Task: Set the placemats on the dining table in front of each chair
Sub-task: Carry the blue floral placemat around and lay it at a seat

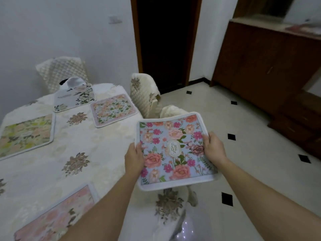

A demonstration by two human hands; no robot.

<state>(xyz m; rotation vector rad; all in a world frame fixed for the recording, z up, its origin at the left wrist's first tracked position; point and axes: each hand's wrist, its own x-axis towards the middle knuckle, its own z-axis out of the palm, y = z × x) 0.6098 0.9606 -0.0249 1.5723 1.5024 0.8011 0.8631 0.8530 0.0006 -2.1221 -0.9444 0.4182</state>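
I hold a blue floral placemat [173,150] with a white border in the air beyond the table's right edge. My left hand [134,156] grips its left edge and my right hand [213,147] grips its right edge. Several placemats lie on the dining table [97,164]: a green-yellow one [26,134] at the left, a pink one [112,109] at the far right, a white floral one [76,97] at the far end, and a pink one [57,216] at the near edge.
Covered chairs stand at the far end [64,70] and along the right side [144,94], with another [172,111] partly hidden behind the held mat. A dark doorway [165,40] and a wooden cabinet [264,63] stand beyond. Tiled floor [251,153] lies to the right.
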